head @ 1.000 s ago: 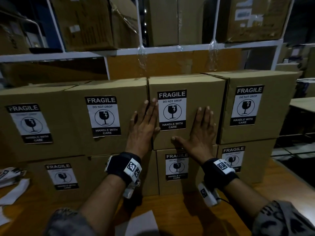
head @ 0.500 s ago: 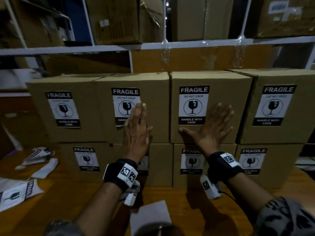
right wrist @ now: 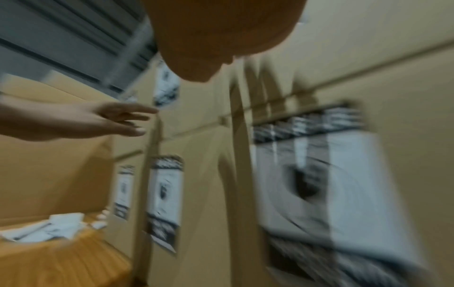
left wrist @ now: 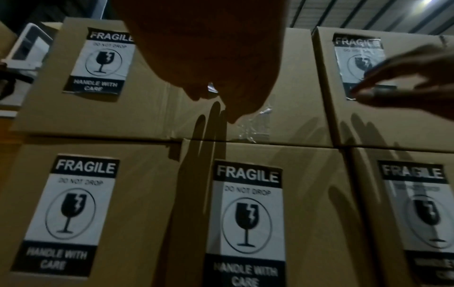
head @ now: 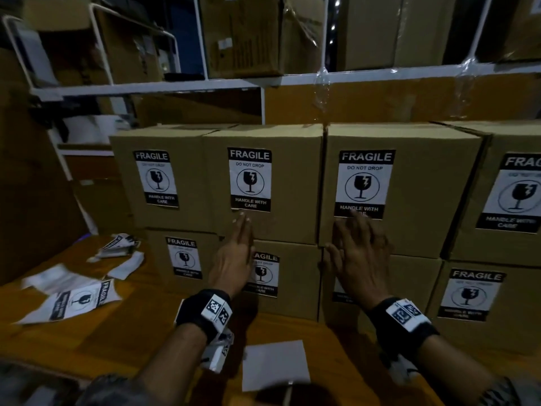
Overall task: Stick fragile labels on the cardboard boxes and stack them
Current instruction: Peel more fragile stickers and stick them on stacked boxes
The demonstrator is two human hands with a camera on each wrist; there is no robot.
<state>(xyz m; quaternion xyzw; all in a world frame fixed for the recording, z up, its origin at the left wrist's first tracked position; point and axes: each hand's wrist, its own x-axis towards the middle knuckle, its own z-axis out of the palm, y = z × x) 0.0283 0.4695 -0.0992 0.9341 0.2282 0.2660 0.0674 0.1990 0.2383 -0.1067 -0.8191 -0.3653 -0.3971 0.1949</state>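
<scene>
Brown cardboard boxes (head: 401, 183) with black-and-white fragile labels (head: 364, 184) stand stacked two-high on the wooden counter (head: 146, 317) under white shelving (head: 175, 86); left hand (head: 234, 259) and right hand (head: 360, 259), fingers straight, grip nothing.

Cardboard boxes (left wrist: 147, 108) stand stacked in two rows, each front bearing a black-and-white fragile label (left wrist: 245, 219). Above that centre label on the lower row, the left hand (left wrist: 211, 48) hangs dark, fingers extended toward the upper box, its shadow streaking the cardboard. Up and right of the label, the right hand (left wrist: 405, 79) has straight fingers on another label's lower edge.
</scene>
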